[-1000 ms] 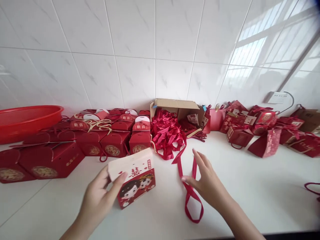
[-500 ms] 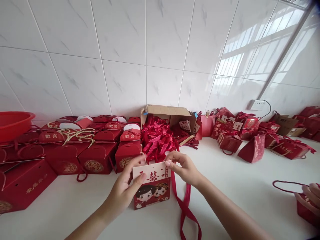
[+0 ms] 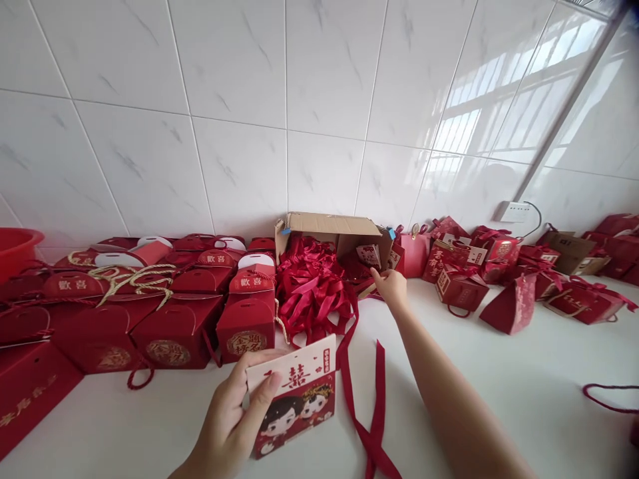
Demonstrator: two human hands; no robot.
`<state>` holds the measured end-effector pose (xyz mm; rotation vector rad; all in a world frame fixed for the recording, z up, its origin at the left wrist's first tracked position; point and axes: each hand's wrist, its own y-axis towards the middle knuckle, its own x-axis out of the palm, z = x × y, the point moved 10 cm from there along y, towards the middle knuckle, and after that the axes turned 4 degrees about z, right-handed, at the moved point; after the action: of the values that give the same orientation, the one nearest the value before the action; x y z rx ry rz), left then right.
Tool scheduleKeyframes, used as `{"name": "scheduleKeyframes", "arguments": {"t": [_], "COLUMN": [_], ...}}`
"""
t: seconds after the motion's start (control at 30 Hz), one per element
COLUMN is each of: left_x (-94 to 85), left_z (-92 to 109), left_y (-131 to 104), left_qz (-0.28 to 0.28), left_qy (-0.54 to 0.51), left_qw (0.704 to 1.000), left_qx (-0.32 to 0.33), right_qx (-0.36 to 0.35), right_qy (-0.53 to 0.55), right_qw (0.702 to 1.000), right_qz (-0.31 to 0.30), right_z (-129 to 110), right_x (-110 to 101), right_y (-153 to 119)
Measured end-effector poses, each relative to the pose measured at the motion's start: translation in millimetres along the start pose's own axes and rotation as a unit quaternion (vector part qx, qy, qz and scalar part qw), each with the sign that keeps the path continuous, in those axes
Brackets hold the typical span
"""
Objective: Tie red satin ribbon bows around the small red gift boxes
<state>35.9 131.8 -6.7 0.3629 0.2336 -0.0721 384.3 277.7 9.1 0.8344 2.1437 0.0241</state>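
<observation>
My left hand [image 3: 239, 399] grips the left side of a small white and red box [image 3: 297, 399] printed with two cartoon faces, its thumb on the front. Farther back, my right hand [image 3: 390, 286] reaches to the right end of an open cardboard carton [image 3: 332, 223], beside small printed cards [image 3: 368, 255]. Its fingertips are close together, and whether they pinch anything is too small to tell. A heap of red ribbons [image 3: 314, 286] fills the carton's left part and spills out its front. One long ribbon [image 3: 380, 399] trails over the white table [image 3: 449, 412], right of the held box.
Rows of red gift boxes [image 3: 177, 332] with cords stand at the left, near a red basin [image 3: 17, 256]. More red boxes and bags [image 3: 462, 286] stand at the right. Behind is a tiled wall with a socket [image 3: 513, 211]. A dark red cord loop [image 3: 609, 399] lies at the right edge.
My right hand has let go of the printed box and moved back to the carton. The box, still in my left hand, is lower and tilted. The other person's hand has left the right edge.
</observation>
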Motion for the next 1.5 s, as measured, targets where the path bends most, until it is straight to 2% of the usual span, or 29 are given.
{"name": "scheduleKeyframes", "arguments": {"t": [0.13,0.23,0.57,0.8,0.9,1.0,1.1,1.23,1.33,1.43,1.47,1.5], "left_x": [-3.8,-4.3,-8.1,-5.4,-3.7,-5.5,-6.1,-6.9,-4.8,-4.6,-8.9,-15.6], "left_z": [-1,0,-3,2,4,4,6,4,4,19,31,46], "left_y": [0,0,-2,-3,-4,-5,-5,-2,2,8,10,12], "left_qz": [0.012,0.014,0.028,0.022,0.027,0.041,0.028,0.007,-0.005,-0.024,-0.018,-0.003], "left_qy": [0.016,0.020,0.019,0.021,0.011,0.004,0.024,0.050,0.046,0.076,0.098,0.120], "left_qw": [1.000,1.000,0.999,0.999,1.000,0.999,0.999,0.999,0.999,0.996,0.994,0.991], "left_qx": [-0.005,-0.001,0.000,0.010,-0.006,-0.030,-0.014,0.007,0.006,0.024,0.042,0.064], "right_qx": [0.016,0.024,0.043,0.037,0.029,0.019,-0.001,-0.045,-0.116,-0.216,-0.255,-0.304], "right_qy": [-0.061,-0.089,-0.105,-0.076,-0.047,-0.002,0.058,0.158,0.251,0.336,0.362,0.399], "right_qw": [0.998,0.996,0.994,0.996,0.998,1.000,0.997,0.982,0.957,0.916,0.897,0.865], "right_qz": [-0.005,-0.002,-0.005,-0.010,-0.007,0.016,0.052,0.095,0.094,0.041,0.013,-0.020], "right_z": [23,33,42,46,47,47,42,17,-28,-86,-105,-124], "right_x": [19,23,28,35,37,35,28,4,-29,-71,-86,-102], "right_y": [5,6,11,8,8,6,2,-4,-17,-52,-69,-90]}}
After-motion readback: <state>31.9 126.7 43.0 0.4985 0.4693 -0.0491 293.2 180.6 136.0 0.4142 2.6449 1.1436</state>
